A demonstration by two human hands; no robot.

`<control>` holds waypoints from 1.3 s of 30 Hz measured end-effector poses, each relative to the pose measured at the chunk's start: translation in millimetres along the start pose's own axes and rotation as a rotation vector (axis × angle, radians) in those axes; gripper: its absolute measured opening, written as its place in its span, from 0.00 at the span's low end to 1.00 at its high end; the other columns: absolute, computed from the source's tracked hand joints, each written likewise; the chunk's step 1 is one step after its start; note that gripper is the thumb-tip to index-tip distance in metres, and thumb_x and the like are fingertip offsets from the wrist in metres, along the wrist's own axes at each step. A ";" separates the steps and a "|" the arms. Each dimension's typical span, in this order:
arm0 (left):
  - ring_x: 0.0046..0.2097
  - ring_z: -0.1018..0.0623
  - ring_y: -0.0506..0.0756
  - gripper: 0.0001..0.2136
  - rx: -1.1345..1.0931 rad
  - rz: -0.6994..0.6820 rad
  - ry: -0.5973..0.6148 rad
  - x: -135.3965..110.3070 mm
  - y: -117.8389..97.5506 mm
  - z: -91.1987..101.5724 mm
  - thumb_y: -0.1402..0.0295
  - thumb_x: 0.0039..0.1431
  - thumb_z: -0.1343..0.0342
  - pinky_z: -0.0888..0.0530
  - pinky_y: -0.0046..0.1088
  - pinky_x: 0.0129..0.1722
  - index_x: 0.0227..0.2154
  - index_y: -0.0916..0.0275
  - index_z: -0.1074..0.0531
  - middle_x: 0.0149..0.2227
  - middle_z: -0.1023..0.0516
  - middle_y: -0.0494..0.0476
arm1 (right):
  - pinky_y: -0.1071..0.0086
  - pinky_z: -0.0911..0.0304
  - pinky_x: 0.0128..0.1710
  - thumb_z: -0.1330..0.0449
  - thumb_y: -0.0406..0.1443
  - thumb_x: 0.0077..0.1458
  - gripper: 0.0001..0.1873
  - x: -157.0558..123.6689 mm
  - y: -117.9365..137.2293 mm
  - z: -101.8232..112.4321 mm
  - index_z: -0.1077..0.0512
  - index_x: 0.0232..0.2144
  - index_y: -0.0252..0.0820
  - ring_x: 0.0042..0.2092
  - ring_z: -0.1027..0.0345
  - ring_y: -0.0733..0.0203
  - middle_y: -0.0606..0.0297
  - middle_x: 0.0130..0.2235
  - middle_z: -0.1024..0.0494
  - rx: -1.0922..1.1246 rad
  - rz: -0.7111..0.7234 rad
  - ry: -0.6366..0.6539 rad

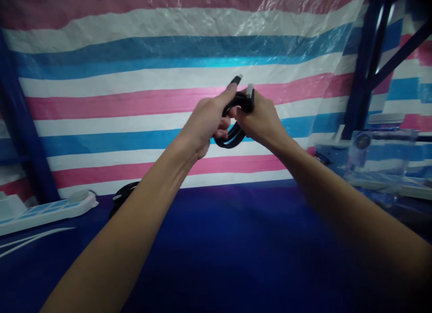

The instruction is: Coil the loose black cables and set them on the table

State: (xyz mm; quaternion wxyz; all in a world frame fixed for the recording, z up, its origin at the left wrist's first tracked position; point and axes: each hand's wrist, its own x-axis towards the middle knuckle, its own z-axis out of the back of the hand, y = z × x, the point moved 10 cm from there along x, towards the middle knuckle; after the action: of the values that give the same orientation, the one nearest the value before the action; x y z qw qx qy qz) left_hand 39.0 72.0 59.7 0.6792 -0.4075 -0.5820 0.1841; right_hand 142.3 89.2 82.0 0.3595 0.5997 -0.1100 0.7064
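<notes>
A coiled black USB cable (230, 140) is held up in front of the striped sheet, above the blue table surface. My left hand (211, 117) is closed on the left side of the coil, its thumb near the small plug that points up. My right hand (261, 117) grips the right side of the coil, beside the larger metal plug, which also points upward. Both hands are close together, and the coil's loop hangs below their fingers. Some fingers of my right hand are hidden behind the cable.
A white power strip (56, 212) lies at the left, with thin white cables (37, 235) in front of it. Another black cable bundle (123, 196) sits partly behind my left forearm. At the right stand clear plastic boxes (381, 158). Blue metal posts (366, 65) frame the striped sheet (135, 110).
</notes>
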 end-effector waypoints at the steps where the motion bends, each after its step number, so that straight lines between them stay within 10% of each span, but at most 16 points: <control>1: 0.13 0.48 0.39 0.16 0.022 -0.035 -0.050 -0.2 -5.6 8.0 0.62 0.60 0.48 0.49 0.16 0.11 0.20 0.66 0.37 0.19 0.39 0.47 | 0.70 0.43 0.22 0.41 0.32 0.50 0.07 -0.1 0.0 -7.0 0.35 0.34 0.41 0.23 0.38 0.62 0.66 0.23 0.32 0.066 -0.014 0.100; 7: 0.12 0.53 0.43 0.17 0.007 -0.147 -0.201 -4.2 -30.1 47.4 0.62 0.59 0.51 0.44 0.22 0.13 0.17 0.62 0.40 0.13 0.46 0.45 | 0.69 0.34 0.19 0.39 0.35 0.53 0.11 -18.7 19.9 -28.3 0.34 0.40 0.39 0.22 0.32 0.63 0.63 0.28 0.27 0.491 -0.047 0.670; 16: 0.11 0.55 0.43 0.25 -0.097 -0.075 0.041 -6.5 -30.0 22.9 0.57 0.64 0.59 0.43 0.21 0.14 0.12 0.62 0.45 0.09 0.61 0.43 | 0.78 0.46 0.13 0.49 0.28 0.58 0.05 1.8 -7.4 -12.9 0.34 0.33 0.37 0.15 0.43 0.72 0.71 0.19 0.35 0.848 -0.203 0.243; 21: 0.10 0.55 0.42 0.22 -0.045 -0.110 -0.015 -7.4 -34.7 24.6 0.62 0.63 0.54 0.47 0.21 0.12 0.13 0.63 0.41 0.09 0.55 0.43 | 0.73 0.33 0.23 0.47 0.24 0.51 0.09 -10.3 8.8 -34.5 0.30 0.33 0.35 0.25 0.32 0.66 0.63 0.26 0.28 0.811 -0.236 0.487; 26: 0.11 0.54 0.43 0.22 -0.255 -0.171 -0.243 -4.6 -34.7 57.9 0.60 0.62 0.55 0.44 0.21 0.13 0.13 0.62 0.45 0.09 0.57 0.44 | 0.67 0.31 0.24 0.49 0.28 0.53 0.08 -2.5 10.1 -15.1 0.33 0.37 0.37 0.26 0.29 0.61 0.62 0.30 0.27 0.822 -0.225 0.322; 32: 0.11 0.51 0.43 0.17 -0.427 -0.292 -0.470 -12.3 -35.3 89.1 0.62 0.62 0.54 0.42 0.22 0.14 0.17 0.61 0.43 0.13 0.45 0.44 | 0.65 0.27 0.32 0.42 0.28 0.52 0.24 -29.9 34.4 -38.0 0.40 0.52 0.43 0.37 0.26 0.59 0.58 0.48 0.29 0.931 -0.120 0.753; 39: 0.12 0.54 0.43 0.21 -0.334 -0.202 -0.423 -6.1 -23.0 74.9 0.58 0.63 0.58 0.41 0.20 0.15 0.16 0.62 0.46 0.10 0.56 0.42 | 0.74 0.36 0.16 0.52 0.24 0.56 0.13 -6.8 23.6 -24.6 0.41 0.44 0.40 0.19 0.35 0.67 0.71 0.23 0.32 0.701 -0.191 0.223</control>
State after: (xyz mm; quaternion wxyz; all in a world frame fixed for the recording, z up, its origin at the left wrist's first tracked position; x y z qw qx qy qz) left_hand -38.1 79.2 72.8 0.4812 -0.4062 -0.7706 0.0980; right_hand 108.4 84.1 75.9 0.2063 0.6135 0.2345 0.7253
